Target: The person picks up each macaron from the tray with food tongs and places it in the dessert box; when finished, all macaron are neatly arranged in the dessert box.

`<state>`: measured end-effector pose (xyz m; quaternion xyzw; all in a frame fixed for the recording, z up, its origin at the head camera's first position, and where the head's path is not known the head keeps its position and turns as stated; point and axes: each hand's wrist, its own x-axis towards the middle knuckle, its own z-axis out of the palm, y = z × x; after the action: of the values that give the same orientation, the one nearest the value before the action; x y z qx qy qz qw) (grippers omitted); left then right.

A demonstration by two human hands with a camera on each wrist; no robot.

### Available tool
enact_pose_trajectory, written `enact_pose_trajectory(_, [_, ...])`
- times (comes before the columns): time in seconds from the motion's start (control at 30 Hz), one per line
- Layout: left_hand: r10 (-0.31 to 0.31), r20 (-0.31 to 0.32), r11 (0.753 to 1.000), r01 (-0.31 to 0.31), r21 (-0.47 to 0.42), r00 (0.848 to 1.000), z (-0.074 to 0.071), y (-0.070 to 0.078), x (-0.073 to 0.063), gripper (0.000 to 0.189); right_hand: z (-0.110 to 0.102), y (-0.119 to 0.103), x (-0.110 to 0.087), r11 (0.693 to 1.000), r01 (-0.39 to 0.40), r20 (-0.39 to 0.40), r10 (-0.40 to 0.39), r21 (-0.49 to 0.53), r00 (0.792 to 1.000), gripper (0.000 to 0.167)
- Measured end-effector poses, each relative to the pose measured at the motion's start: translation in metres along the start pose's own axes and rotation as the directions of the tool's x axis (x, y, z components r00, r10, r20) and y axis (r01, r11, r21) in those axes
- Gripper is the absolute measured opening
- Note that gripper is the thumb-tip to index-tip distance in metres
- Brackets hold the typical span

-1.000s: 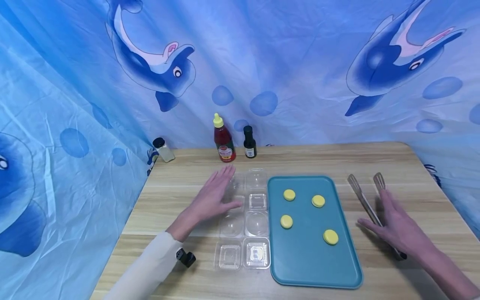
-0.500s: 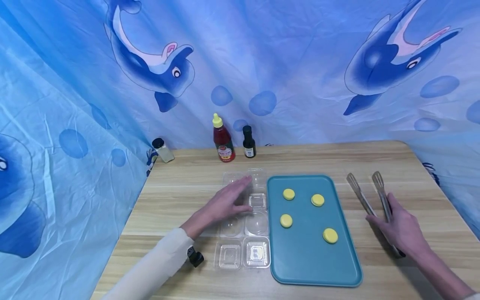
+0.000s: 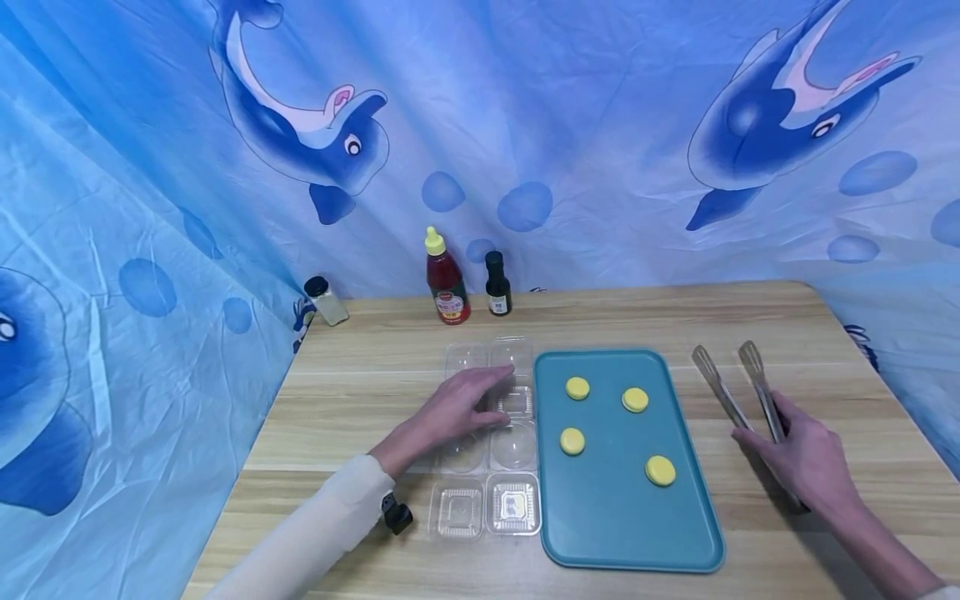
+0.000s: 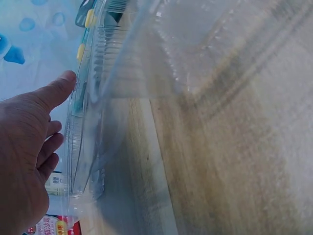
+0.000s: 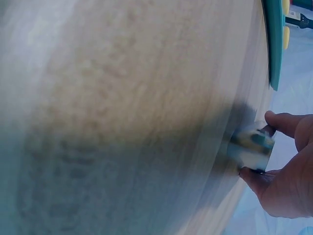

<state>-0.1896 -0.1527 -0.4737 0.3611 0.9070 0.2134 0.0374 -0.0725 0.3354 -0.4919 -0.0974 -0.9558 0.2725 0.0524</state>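
Observation:
My left hand (image 3: 454, 407) lies over the clear plastic containers (image 3: 513, 505), which stand in two columns left of the tray. Its fingers reach right, thumb apart from them, and in the left wrist view the thumb tip is right at the edge of the clear plastic (image 4: 83, 132). At the right, my right hand (image 3: 808, 454) holds a pair of metal tongs (image 3: 722, 392) between thumb and fingers. The tongs' two slotted ends are spread and point away from me. The right wrist view shows thumb and fingers on either side of the shiny tongs (image 5: 252, 151).
A teal tray (image 3: 622, 533) between the hands bears several yellow round pieces (image 3: 661, 471). Along the table's back edge stand a red sauce bottle (image 3: 449, 292) with a yellow cap, a small dark bottle (image 3: 498, 287) and a black-capped shaker (image 3: 326, 302). A blue dolphin-print curtain hangs behind.
My left hand has moved right and slightly toward me over the containers. My right hand has come in around the tongs and now holds them, their ends slightly closer together.

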Motion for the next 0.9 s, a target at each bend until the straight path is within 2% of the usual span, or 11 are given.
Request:
enact_pose_trajectory(0.2, [-0.023, 0.012, 1.000, 0.023, 0.007, 1.000, 0.002, 0.001, 0.001, 0.082, 0.004, 0.004, -0.003, 0.998, 0.066, -0.104, -0.065, 0.012, 0.992, 0.072])
enact_pose_trajectory(0.33, [-0.034, 0.011, 0.999, 0.034, -0.009, 0.999, 0.002, 0.001, 0.001, 0.080, 0.005, 0.004, -0.003, 0.997, 0.077, -0.149, -0.072, 0.030, 0.986, 0.065])
enact_pose_trajectory(0.6, [-0.044, 0.008, 0.999, 0.044, -0.027, 0.999, 0.002, 0.002, 0.001, 0.078, 0.000, -0.003, -0.006, 0.990, 0.097, -0.177, -0.079, 0.098, 0.981, 0.064])
enact_pose_trajectory(0.77, [-0.048, 0.008, 0.998, 0.048, -0.033, 0.999, 0.002, 0.001, 0.001, 0.078, -0.002, -0.016, -0.007, 0.965, 0.214, -0.233, -0.175, 0.154, 0.957, 0.057])
enact_pose_trajectory(0.9, [-0.057, 0.015, 0.998, 0.058, -0.036, 0.998, 0.002, 0.002, 0.002, 0.079, -0.003, -0.030, -0.009, 0.932, 0.306, -0.225, -0.261, 0.193, 0.939, 0.056])
